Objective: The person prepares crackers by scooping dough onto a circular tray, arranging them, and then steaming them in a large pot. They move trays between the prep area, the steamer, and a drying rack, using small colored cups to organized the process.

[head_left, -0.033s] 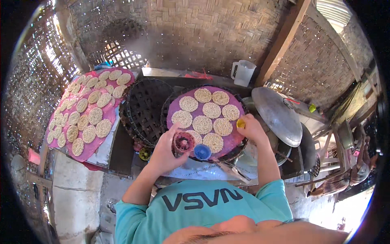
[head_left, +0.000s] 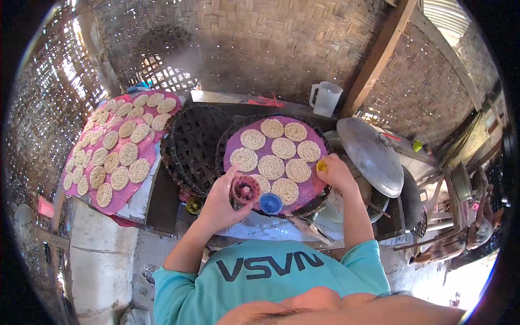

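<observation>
My left hand (head_left: pixel 218 201) is closed around a reddish-pink cup (head_left: pixel 245 189), its inside streaked with dark residue. A small blue cup (head_left: pixel 271 203) stands against it at the near edge of a pink-purple cloth (head_left: pixel 311 187). Over the cloth's right edge, my right hand (head_left: pixel 338 172) grips a small yellow cup (head_left: pixel 322 166); the fingers partly cover it. Between my hands several round, pale, grainy cakes (head_left: pixel 283 148) lie flat on the cloth, which lines a round dark woven tray (head_left: pixel 221 146). The cake nearest the reddish cup is partly hidden behind it.
At left, many similar cakes (head_left: pixel 128 154) cover another pink cloth (head_left: pixel 114 203). A dark open-weave basket (head_left: pixel 196 143) sits beside my tray. To the right leans a large metal lid (head_left: pixel 371 156); a clear plastic jug (head_left: pixel 327 98) stands behind, near the woven wall (head_left: pixel 271 49).
</observation>
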### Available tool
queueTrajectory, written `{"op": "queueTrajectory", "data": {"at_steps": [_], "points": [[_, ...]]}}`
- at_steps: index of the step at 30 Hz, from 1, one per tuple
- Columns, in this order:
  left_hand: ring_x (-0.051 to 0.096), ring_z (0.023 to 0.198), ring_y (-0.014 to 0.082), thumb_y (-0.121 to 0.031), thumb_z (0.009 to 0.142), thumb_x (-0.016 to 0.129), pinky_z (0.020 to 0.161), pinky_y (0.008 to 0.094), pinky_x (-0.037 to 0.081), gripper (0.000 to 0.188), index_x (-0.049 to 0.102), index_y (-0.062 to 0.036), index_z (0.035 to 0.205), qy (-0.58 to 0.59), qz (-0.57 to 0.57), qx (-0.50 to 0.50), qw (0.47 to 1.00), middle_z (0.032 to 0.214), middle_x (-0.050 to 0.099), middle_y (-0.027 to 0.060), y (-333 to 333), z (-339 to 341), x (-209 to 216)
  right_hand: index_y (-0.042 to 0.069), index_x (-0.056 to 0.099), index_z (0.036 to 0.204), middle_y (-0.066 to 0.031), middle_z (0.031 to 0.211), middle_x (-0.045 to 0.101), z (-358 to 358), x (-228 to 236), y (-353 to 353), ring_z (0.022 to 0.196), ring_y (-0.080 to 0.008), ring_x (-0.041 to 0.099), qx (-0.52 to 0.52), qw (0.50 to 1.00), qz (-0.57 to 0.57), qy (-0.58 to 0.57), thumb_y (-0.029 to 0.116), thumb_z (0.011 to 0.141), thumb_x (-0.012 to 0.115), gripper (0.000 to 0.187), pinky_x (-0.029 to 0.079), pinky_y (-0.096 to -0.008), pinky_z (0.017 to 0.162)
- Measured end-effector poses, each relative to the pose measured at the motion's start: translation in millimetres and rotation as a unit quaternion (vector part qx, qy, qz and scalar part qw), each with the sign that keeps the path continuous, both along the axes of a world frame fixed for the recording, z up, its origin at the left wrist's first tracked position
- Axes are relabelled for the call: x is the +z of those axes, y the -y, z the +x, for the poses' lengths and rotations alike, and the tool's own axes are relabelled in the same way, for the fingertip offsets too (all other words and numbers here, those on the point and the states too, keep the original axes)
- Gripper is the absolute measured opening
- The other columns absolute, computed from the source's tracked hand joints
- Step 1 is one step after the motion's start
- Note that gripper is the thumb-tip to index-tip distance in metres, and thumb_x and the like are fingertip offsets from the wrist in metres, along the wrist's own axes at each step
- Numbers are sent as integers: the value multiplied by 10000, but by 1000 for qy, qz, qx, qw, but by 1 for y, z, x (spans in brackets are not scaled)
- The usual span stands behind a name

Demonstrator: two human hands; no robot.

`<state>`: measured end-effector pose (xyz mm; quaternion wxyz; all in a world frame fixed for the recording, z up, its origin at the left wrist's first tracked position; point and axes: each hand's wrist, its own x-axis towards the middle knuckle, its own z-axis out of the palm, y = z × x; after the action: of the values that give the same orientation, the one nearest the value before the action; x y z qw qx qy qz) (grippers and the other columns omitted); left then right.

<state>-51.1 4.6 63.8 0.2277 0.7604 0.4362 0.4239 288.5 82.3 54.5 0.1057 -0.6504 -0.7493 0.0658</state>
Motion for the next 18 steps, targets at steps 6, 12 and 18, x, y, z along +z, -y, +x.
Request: {"op": "queueTrajectory", "data": {"at_steps": [6,12,18], "points": [[490,1061,314,-159,610,731,922,368,382,826,303,4,1297,21,-45,-41,998,1122,492,184,-11,20,5,24,483,1178,-189,1089,528,-79,24,14,972,-345,536,183,963,138,-142,395,713,661,620,438,-393,839],[449,1072,341,-122,599,703,925,404,372,848,280,-56,1330,-25,81,-22,996,1152,475,175,-39,33,-1,37,536,1106,-171,936,583,-130,49,0,880,-325,572,325,923,-24,-205,338,737,648,490,452,-398,770],[454,1060,338,-151,586,728,929,398,375,885,270,-72,1339,-52,90,33,994,1165,468,170,-54,18,-1,27,570,983,-176,844,589,-153,48,-30,797,-321,589,390,901,-24,-187,256,754,620,328,462,-393,713]]}}
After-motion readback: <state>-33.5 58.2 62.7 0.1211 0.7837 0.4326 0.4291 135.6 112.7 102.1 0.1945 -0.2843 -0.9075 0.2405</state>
